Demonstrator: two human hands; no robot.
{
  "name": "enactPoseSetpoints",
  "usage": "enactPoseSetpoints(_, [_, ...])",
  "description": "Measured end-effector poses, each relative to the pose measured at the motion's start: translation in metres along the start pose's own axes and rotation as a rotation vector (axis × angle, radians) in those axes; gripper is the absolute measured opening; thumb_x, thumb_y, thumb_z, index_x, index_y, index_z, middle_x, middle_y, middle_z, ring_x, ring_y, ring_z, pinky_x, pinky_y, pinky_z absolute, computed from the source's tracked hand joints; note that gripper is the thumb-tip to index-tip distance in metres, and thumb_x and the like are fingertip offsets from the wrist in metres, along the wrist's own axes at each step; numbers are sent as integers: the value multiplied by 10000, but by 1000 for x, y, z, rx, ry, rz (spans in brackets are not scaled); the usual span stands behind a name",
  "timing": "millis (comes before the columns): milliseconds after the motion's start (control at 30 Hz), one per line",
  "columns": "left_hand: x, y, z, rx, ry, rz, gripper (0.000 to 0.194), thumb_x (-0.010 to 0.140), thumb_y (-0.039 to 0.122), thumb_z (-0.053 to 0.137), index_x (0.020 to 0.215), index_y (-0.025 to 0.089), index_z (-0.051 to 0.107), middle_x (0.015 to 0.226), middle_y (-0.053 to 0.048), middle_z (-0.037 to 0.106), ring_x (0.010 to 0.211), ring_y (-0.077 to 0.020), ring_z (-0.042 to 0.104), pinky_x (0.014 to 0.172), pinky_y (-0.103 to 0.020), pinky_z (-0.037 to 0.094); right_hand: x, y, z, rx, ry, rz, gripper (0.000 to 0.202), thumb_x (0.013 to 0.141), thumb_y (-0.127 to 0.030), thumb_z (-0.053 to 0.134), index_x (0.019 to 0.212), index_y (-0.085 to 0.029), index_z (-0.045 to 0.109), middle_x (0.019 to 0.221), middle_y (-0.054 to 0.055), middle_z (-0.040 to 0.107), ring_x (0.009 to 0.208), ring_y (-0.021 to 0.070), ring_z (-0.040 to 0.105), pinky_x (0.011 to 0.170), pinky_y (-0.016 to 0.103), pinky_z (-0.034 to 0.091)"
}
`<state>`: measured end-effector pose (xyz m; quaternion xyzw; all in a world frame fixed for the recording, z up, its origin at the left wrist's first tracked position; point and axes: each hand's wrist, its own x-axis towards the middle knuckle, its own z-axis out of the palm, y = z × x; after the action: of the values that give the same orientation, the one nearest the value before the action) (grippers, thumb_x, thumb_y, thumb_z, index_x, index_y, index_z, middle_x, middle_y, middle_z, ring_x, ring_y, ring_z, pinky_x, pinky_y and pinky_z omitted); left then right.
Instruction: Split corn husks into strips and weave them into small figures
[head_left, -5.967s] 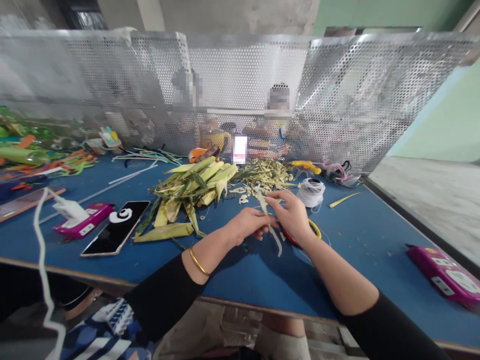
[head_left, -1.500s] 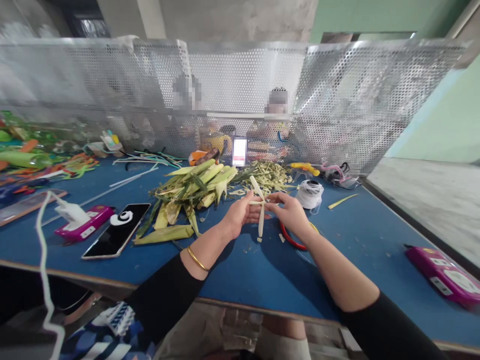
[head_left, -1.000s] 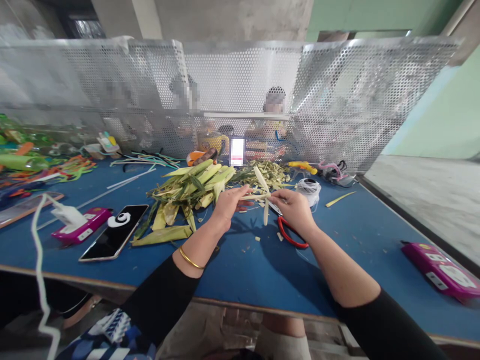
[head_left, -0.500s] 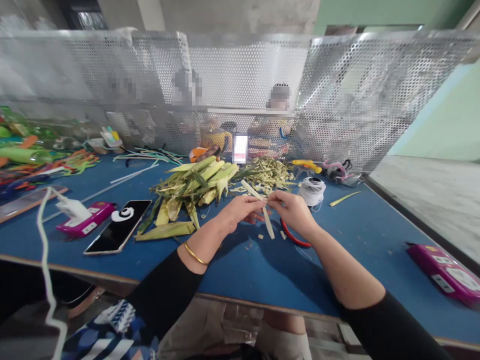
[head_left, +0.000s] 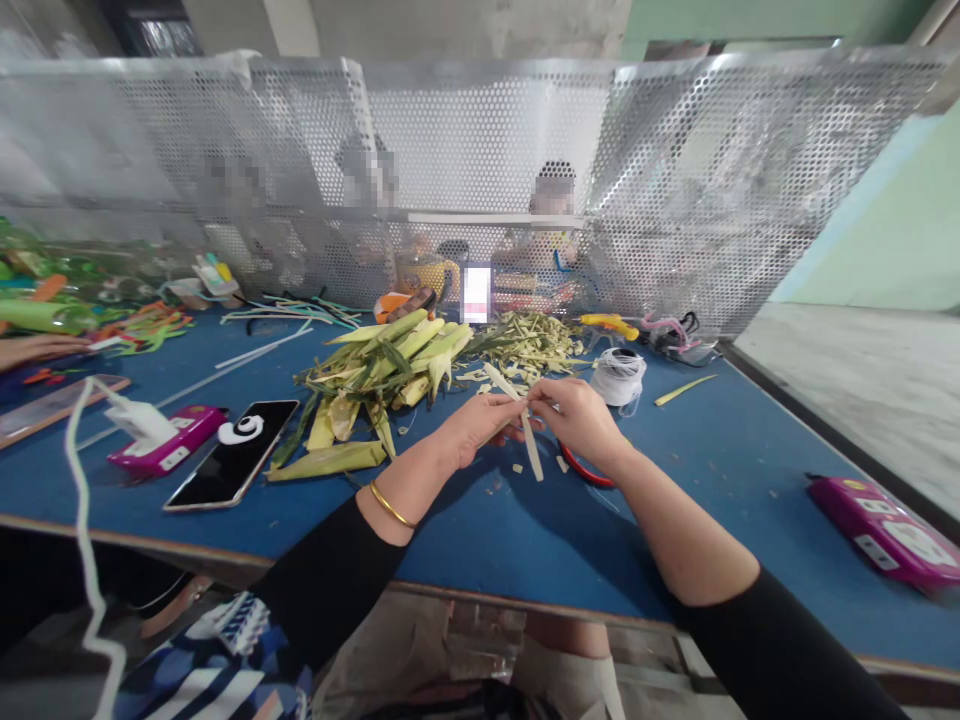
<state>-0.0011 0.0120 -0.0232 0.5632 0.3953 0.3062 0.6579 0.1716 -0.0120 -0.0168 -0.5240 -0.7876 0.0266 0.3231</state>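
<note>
A pale strip of corn husk [head_left: 533,458] stands between my hands, its upper end leaning to the left and its lower end hanging over the table. My left hand [head_left: 476,425] pinches it from the left side, fingers partly tucked behind. From the right, my right hand [head_left: 577,412] closes its fingertips on the same strip, right against the left fingers. Under my right hand lies a red curved handle [head_left: 589,468], the rest of that tool hidden. Small husk scraps [head_left: 517,468] are scattered below. A spool of white thread [head_left: 619,378] stands beyond my right hand.
A heap of corn husks [head_left: 397,365] and a pile of cut bits [head_left: 536,340] lie behind my hands. To the left are a phone [head_left: 232,455] and a purple power strip [head_left: 169,440]; another purple box [head_left: 885,530] is at right. A co-worker's hand [head_left: 45,348] rests far left.
A co-worker's hand has come into view at the far left edge. My hands keep hold of the husk strip with barely any shift; the view has moved slightly.
</note>
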Motion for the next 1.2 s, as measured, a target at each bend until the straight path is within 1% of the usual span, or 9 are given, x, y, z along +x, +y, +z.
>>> enactPoseSetpoints(167, [2, -2, 0, 155, 112, 85, 110, 746, 245, 685, 741, 160, 754, 786, -60, 741, 630, -122, 595, 575, -225, 397, 0, -1, 0, -50, 2, -28, 147, 870, -216, 526, 788, -221, 648, 742, 19, 693, 719, 170, 594, 748, 282, 395])
enactPoseSetpoints(267, [-1, 2, 0, 206, 74, 136, 108, 746, 177, 657, 725, 163, 762, 742, -45, 730, 669, -137, 613, 653, -237, 449, 0, -2, -1, -62, 5, -12, 149, 857, -204, 528, 767, -223, 645, 721, 15, 690, 701, 169, 588, 736, 280, 392])
enactPoseSetpoints(400, [-2, 3, 1, 104, -54, 53, 118, 763, 188, 665, 822, 160, 764, 836, -41, 738, 745, -146, 670, 696, -236, 457, 0, -4, -2, -4, 25, 75, 134, 830, -197, 536, 749, -224, 639, 705, 6, 698, 674, 162, 589, 665, 261, 378])
enactPoseSetpoints(467, [-2, 3, 1, 12, -64, 0, 123, 769, 245, 697, 823, 147, 749, 812, -53, 732, 744, -150, 678, 649, -223, 447, -1, -6, -2, 43, 29, 135, 123, 826, -208, 539, 754, -225, 637, 695, -2, 700, 652, 157, 588, 634, 254, 371])
enactPoseSetpoints(600, [0, 0, 3, -81, 93, -62, 260, 753, 373, 753, 737, 119, 700, 673, -58, 693, 595, -114, 614, 524, -206, 410, -3, -8, 0, 151, 2, 174, 118, 828, -213, 525, 762, -223, 623, 660, -18, 691, 616, 147, 585, 612, 245, 371])
enactPoseSetpoints(700, [3, -3, 4, -94, 165, -60, 251, 717, 346, 786, 755, 115, 695, 706, -61, 709, 512, -77, 542, 457, -194, 362, -3, -7, 2, 152, 14, 174, 117, 824, -236, 528, 763, -222, 628, 694, -2, 698, 627, 153, 580, 597, 245, 366])
enactPoseSetpoints(867, [4, -4, 3, 5, 169, -39, 147, 731, 253, 743, 687, 122, 692, 670, -61, 703, 468, -72, 483, 426, -199, 329, -3, -5, 3, 117, -26, 151, 126, 815, -235, 532, 763, -223, 645, 711, 2, 687, 619, 149, 557, 599, 250, 360])
enactPoseSetpoints(1067, [-8, 1, 9, 234, 33, 31, 283, 765, 373, 703, 595, 147, 702, 664, -68, 718, 512, -116, 555, 453, -212, 383, -1, -7, -1, 84, 53, 138, 244, 835, -408, 578, 717, -229, 694, 750, 31, 693, 742, 177, 594, 684, 282, 386])
enactPoseSetpoints(1200, [-12, -1, 17, 302, -45, 25, 255, 792, 317, 669, 613, 143, 721, 645, -72, 716, 468, -117, 564, 458, -217, 402, -2, -9, 5, 300, -64, 215, 322, 788, -470, 606, 614, -200, 592, 572, -18, 560, 558, 125, 485, 552, 254, 340])
